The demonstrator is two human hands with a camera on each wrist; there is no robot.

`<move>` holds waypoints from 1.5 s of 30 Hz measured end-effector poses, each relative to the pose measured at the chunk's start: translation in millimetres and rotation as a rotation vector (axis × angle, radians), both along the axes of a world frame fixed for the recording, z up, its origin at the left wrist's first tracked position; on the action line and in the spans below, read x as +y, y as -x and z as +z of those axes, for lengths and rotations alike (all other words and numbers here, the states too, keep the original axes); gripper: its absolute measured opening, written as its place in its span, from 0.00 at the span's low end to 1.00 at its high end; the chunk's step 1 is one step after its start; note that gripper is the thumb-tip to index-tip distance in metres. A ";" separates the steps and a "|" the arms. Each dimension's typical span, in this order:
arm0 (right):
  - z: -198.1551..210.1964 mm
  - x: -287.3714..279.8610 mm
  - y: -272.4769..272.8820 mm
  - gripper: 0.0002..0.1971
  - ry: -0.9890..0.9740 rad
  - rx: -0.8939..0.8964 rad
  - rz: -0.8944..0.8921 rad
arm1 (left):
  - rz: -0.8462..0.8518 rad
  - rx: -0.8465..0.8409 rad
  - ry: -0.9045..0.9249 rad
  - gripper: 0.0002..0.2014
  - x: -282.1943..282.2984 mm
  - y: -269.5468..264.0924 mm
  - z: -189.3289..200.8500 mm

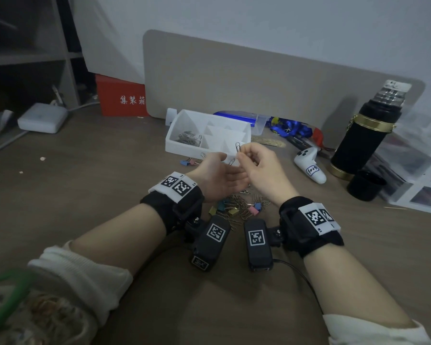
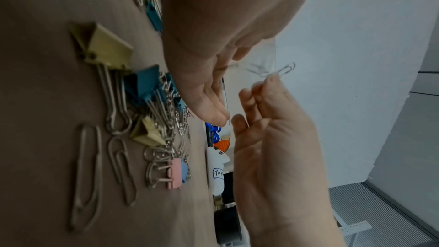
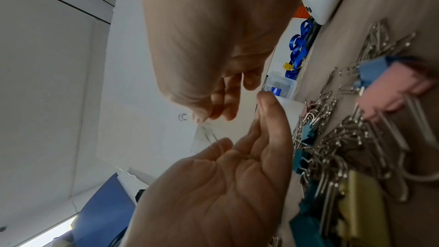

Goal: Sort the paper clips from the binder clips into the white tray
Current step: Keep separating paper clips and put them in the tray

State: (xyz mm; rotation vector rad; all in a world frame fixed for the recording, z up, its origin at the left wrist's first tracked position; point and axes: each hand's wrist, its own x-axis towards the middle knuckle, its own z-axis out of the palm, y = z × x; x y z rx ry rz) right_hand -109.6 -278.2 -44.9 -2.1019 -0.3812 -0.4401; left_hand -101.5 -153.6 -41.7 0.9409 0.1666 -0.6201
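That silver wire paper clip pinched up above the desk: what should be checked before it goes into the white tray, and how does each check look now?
1. Grip: right hand pinches the silver wire paper clip at its fingertips. Ok.
2. Only one clip: a second clip hangs by the left hand; linked or not, cannot tell.
3. Left hand out of the way: open, close beside the clip. Not ok.
4. Target: white plastic divided tray holds paper clips in its left compartment. Ok.
5. Path: tray lies just beyond the hands. Ok.
6. Work left: mixed pile of coloured binder clips remains. Ok.
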 end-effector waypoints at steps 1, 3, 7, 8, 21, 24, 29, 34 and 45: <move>-0.1 0.4 0.0 0.06 -0.006 0.001 0.005 | -0.006 0.000 0.000 0.29 0.1 0.8 0.7; -0.9 0.6 -0.3 0.05 -0.011 0.002 0.008 | -0.004 -0.003 0.005 0.27 0.0 2.0 1.5; -2.4 -1.6 -1.5 0.07 0.009 0.015 0.012 | 0.006 0.029 0.052 0.26 2.3 -0.5 0.3; -2.2 -1.4 -0.8 0.07 0.009 0.022 0.017 | 0.009 0.034 0.048 0.26 2.9 -1.5 -0.6; 5.1 -39.1 -2.5 0.09 0.331 0.411 -0.283 | 0.024 0.028 -0.011 0.16 10.4 -10.1 -1.1; 14.9 -38.1 3.8 0.17 0.568 0.607 -0.365 | 0.013 0.013 -0.034 0.16 9.5 -9.5 -1.3; 19.4 -33.9 10.9 0.33 0.779 0.725 -0.400 | -0.018 -0.010 -0.066 0.16 6.6 -8.0 -1.5; 14.3 -25.2 8.0 0.28 0.707 0.741 -0.329 | -0.039 -0.021 -0.078 0.17 6.3 -7.3 -2.1; 17.6 -28.8 9.4 0.25 0.726 0.655 -0.277 | -0.038 -0.027 -0.085 0.17 6.7 -5.9 -1.4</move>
